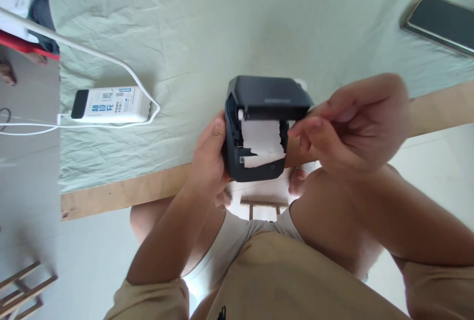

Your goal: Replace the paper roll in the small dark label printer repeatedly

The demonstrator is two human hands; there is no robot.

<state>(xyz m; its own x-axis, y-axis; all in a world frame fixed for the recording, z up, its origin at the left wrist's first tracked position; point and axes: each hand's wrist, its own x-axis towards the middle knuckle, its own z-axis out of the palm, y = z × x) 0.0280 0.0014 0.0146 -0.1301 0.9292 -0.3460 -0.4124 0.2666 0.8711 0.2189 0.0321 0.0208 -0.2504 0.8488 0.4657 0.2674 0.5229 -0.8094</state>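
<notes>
A: Quick, main thing?

B: Dark grey, box-shaped plastic printer [264, 111], middle of the view, over the bare light-brown wooden table edge [129, 190]. Can't tell if it rests on anything besides the hand.

A: Left hand [211, 154]?

B: Clamped on the printer's left side, thumb up along the casing.

A: Right hand [359, 127]?

B: At the right corner of the printer's dark grey hinged lid [270, 90], thumb and fingers drawn close. A bit blurred; can't tell if they pinch it. Hands are apart, one on either side.

A: Lid up or down?

B: Tilted up. White paper with ragged edges [261, 137] shows inside, its lower end lying across the front lip.

A: Rest of the table?

B: Wrinkled pale green cloth [185, 23]. Left: white power bank with a black end and blue print [113, 105], thin white cable [92, 52] looping around its right end. Far right: dark flat phone-like slab [440, 21], cut by the frame.

A: Off the table?

B: Slatted wooden stool [29, 292], lower left. Another person [40, 6] partly in view, upper left. Done.
</notes>
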